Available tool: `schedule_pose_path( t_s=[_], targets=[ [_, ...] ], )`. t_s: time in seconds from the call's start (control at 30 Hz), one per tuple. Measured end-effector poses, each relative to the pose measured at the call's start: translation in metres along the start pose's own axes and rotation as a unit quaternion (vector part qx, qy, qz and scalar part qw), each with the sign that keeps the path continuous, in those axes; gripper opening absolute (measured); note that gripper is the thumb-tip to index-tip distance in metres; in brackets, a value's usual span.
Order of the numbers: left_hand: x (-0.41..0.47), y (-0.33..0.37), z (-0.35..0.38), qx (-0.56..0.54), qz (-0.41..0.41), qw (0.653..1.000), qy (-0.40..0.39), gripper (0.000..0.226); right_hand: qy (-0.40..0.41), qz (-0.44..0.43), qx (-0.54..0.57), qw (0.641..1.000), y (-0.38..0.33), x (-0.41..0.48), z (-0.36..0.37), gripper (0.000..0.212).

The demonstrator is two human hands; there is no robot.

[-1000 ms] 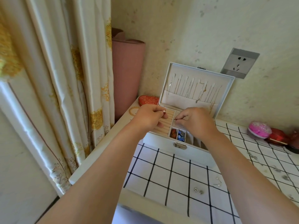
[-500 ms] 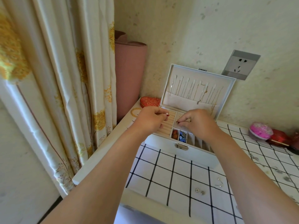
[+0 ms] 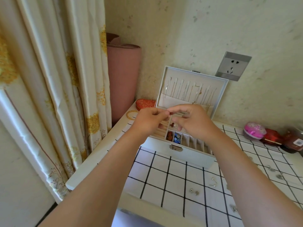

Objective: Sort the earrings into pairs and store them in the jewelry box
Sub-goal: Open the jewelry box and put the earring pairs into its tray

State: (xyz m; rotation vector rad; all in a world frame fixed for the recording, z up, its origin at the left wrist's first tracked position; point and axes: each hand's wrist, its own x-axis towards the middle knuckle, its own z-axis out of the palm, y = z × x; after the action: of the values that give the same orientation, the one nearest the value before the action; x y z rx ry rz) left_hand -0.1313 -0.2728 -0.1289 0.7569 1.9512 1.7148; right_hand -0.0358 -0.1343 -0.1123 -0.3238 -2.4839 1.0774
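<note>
Though unclear, left hand (image 3: 148, 121) pinches against right hand (image 3: 193, 123).

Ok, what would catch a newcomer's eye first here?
The left hand and right hand meet fingertip to fingertip above the open jewelry box by the wall; anything pinched is too small to see. Loose earrings lie on the checked cloth in front.
</note>
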Motion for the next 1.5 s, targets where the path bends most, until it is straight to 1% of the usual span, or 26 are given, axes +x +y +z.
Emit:
schedule_pose_path(
  t_s=[0.13,0.23,0.3,0.4,0.5,0.63,0.7,0.73,0.77,0.8,0.83,0.87,0.9,0.97,1.07,1.2,1.33,1.4,1.5],
  targets=[
    [-0.004,0.003,0.005,0.005,-0.034,0.997,-0.067,0.022,0.037,0.021,0.06,0.997,0.008,-0.017,-0.006,0.018],
    [-0.006,0.005,0.012,0.014,-0.04,0.994,-0.098,0.02,0.041,0.034,0.088,0.995,0.015,-0.028,-0.014,0.013],
    [-0.007,0.006,0.018,-0.012,-0.051,0.994,-0.095,0.019,0.056,0.041,0.105,0.992,0.017,-0.031,-0.017,0.012],
    [-0.006,0.009,0.025,-0.05,-0.059,0.995,-0.065,0.017,0.08,0.041,0.088,0.992,0.017,-0.03,-0.017,0.011],
    [-0.005,0.01,0.027,-0.045,-0.037,0.997,-0.059,0.016,0.115,0.017,0.064,0.991,0.016,-0.029,-0.014,0.01],
    [-0.003,0.009,0.028,-0.026,-0.028,0.998,-0.059,0.015,0.131,-0.026,0.051,0.99,0.019,-0.027,-0.009,0.023],
    [-0.001,0.009,0.027,-0.014,-0.025,0.998,-0.05,0.018,0.143,-0.024,0.049,0.988,0.023,-0.026,-0.006,0.023],
    [-0.001,0.008,0.027,0.005,-0.013,0.999,-0.044,0.02,0.151,-0.017,0.042,0.987,0.026,-0.025,-0.004,0.019],
    [0.002,0.004,0.026,0.054,0.012,0.998,-0.031,0.022,0.157,-0.006,0.026,0.987,0.028,-0.024,-0.003,0.016],
    [0.004,-0.001,0.024,0.146,0.047,0.988,-0.016,0.023,0.158,0.006,-0.002,0.987,0.031,-0.023,-0.001,0.014],
    [0.006,-0.008,0.021,0.257,0.078,0.963,-0.002,0.026,0.151,0.016,-0.045,0.987,0.034,-0.022,0.0,0.012],
    [0.007,-0.014,0.019,0.344,0.105,0.933,0.006,0.029,0.138,0.02,-0.099,0.985,0.037,-0.022,0.002,0.012],
    [0.008,-0.019,0.018,0.39,0.123,0.913,0.003,0.032,0.12,0.019,-0.15,0.981,0.04,-0.022,0.004,0.011],
    [0.008,-0.026,0.018,0.422,0.135,0.896,-0.03,0.036,0.091,0.011,-0.207,0.974,0.044,-0.021,0.007,0.009],
    [0.009,-0.032,0.021,0.487,0.158,0.856,-0.067,0.042,0.075,-0.01,-0.252,0.965,0.048,-0.019,0.009,0.01],
    [0.01,-0.035,0.023,0.472,0.166,0.86,-0.098,0.047,0.07,-0.049,-0.313,0.946,0.049,-0.015,0.011,0.012],
    [0.01,-0.034,0.025,0.473,0.174,0.857,-0.106,0.046,0.019,-0.068,-0.321,0.945,0.049,-0.011,0.009,0.013],
    [0.011,-0.034,0.025,0.474,0.175,0.857,-0.106,0.044,-0.007,-0.06,-0.31,0.949,0.047,-0.011,0.006,0.018],
    [0.011,-0.034,0.026,0.472,0.172,0.859,-0.1,0.049,0.005,-0.021,-0.264,0.964,0.046,-0.015,0.005,0.025]
  ],
)
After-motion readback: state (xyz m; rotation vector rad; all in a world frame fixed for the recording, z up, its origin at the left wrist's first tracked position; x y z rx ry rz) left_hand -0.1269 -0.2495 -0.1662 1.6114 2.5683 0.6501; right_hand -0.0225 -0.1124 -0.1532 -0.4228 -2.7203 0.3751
